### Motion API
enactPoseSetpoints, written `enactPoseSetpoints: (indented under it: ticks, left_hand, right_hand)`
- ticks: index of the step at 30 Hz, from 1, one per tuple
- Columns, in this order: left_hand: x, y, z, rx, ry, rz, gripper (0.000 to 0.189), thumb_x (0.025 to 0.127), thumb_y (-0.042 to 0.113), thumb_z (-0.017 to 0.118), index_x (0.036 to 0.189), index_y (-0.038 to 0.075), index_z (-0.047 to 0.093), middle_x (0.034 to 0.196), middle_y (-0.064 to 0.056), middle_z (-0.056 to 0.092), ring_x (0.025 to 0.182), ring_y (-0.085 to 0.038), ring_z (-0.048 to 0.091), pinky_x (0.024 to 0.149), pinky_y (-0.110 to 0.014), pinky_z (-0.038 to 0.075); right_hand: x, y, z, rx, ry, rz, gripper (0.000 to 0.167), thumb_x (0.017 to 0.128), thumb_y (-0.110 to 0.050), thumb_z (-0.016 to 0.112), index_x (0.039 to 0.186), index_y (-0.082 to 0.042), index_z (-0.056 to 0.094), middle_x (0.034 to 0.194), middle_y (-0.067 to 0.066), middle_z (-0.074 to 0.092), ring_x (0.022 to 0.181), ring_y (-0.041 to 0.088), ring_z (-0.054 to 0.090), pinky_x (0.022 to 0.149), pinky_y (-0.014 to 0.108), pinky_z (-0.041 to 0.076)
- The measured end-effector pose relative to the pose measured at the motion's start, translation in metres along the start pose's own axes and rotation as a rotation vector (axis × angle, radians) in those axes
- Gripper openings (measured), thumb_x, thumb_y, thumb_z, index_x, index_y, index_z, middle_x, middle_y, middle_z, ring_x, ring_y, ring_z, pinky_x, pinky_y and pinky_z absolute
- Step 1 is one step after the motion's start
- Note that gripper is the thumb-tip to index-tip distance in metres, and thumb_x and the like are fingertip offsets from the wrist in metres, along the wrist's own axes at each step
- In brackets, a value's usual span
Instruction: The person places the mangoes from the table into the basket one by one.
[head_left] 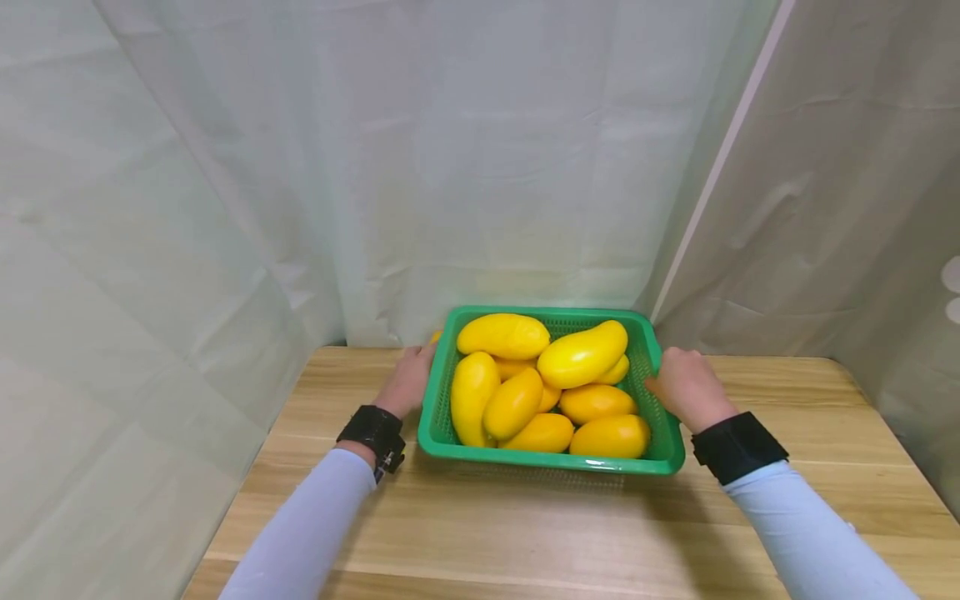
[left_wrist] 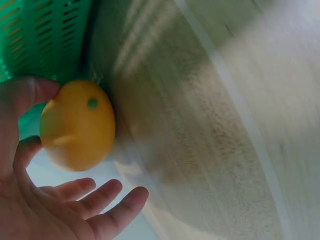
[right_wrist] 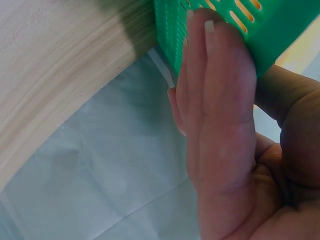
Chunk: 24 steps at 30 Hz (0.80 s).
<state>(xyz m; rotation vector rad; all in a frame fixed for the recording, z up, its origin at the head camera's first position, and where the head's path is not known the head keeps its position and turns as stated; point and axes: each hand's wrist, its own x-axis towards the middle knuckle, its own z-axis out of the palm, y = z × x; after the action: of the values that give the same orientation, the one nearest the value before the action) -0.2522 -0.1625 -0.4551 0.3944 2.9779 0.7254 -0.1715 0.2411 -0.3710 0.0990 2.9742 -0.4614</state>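
A green plastic basket (head_left: 551, 467) full of several yellow mangoes (head_left: 581, 354) stands on the table. Beside its left wall, my left hand (head_left: 408, 382) reaches forward and down to one more mango (left_wrist: 77, 132), outside the basket. Thumb and index finger pinch this mango near its upper side, while the other fingers spread out past it in the left wrist view. From above, only a sliver of the fruit shows. My right hand (head_left: 692, 385) holds the basket's right rim, thumb over the inner side and fingers (right_wrist: 225, 115) flat along the outer wall.
The wooden table (head_left: 525, 533) extends in front of the basket and to both sides. Pale cloth sheeting (head_left: 495, 167) hangs close behind the table and at its left and right. Black bands (head_left: 738, 446) wrap both wrists.
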Motion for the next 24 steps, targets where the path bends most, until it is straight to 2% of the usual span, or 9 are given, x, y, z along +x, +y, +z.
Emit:
enactPoseSetpoints:
  ticks: [4,13,19,24]
  left_hand:
    - [-0.002,0.000,0.000,0.013,-0.009,-0.001,0.055,0.091,0.044,0.051,0.142,0.035,0.033,0.136,-0.021,0.040,0.122,-0.041,0.044,0.089,-0.063,0.043]
    - [-0.001,-0.008,0.002,0.014,0.050,-0.045,0.052,0.091,0.026,0.054,0.139,0.025,0.034,0.132,-0.022,0.043,0.118,-0.039,0.047,0.091,-0.059,0.044]
    - [-0.002,-0.012,0.003,0.042,0.072,-0.103,0.055,0.087,0.032,0.059,0.137,0.024,0.035,0.130,-0.023,0.044,0.113,-0.040,0.050,0.086,-0.057,0.047]
    - [-0.005,-0.013,0.002,0.095,0.072,-0.147,0.059,0.087,0.038,0.057,0.139,0.022,0.033,0.127,-0.026,0.044,0.108,-0.041,0.051,0.084,-0.058,0.046]
  right_hand:
    - [0.000,0.000,0.001,0.009,-0.005,0.006,0.027,0.086,-0.019,0.063,0.082,0.006,0.057,0.065,0.011,0.052,0.056,0.022,0.054,0.047,0.025,0.045]
    - [0.000,-0.001,0.002,0.011,-0.017,0.016,0.027,0.087,-0.020,0.062,0.083,0.007,0.056,0.065,0.011,0.052,0.055,0.021,0.054,0.047,0.024,0.045]
    - [0.001,-0.001,0.001,0.007,-0.020,0.023,0.027,0.087,-0.020,0.062,0.084,0.007,0.056,0.066,0.011,0.052,0.056,0.022,0.055,0.047,0.025,0.045]
    - [0.001,-0.001,0.001,-0.001,-0.010,0.017,0.027,0.086,-0.020,0.062,0.083,0.007,0.057,0.066,0.011,0.053,0.057,0.022,0.055,0.047,0.025,0.044]
